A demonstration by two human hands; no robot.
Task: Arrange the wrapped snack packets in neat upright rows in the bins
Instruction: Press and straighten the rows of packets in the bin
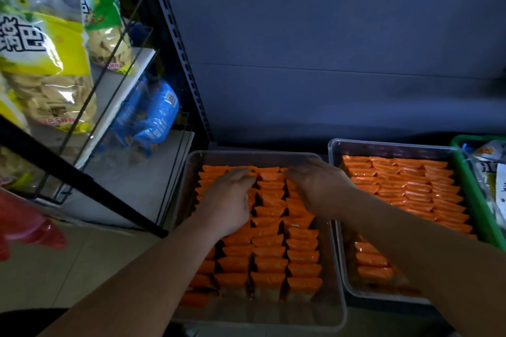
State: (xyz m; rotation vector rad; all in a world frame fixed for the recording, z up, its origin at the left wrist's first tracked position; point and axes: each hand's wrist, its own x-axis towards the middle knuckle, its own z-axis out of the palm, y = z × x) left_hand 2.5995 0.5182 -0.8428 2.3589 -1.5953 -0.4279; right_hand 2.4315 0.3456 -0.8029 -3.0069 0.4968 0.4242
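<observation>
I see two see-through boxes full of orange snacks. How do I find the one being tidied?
Find the dark slotted shelf post slanting down the left side. The clear bin sits at its foot, left of a second clear bin beside the green basket. Only this one has the left hand and the right hand resting on its orange packets.

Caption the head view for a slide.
Left hand and right hand rest on orange packets in left bin, beside right bin.

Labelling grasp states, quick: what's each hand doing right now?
Left hand: on the orange packets, fingertips hidden; grip cannot be told.
Right hand: open, resting flat on them.
</observation>
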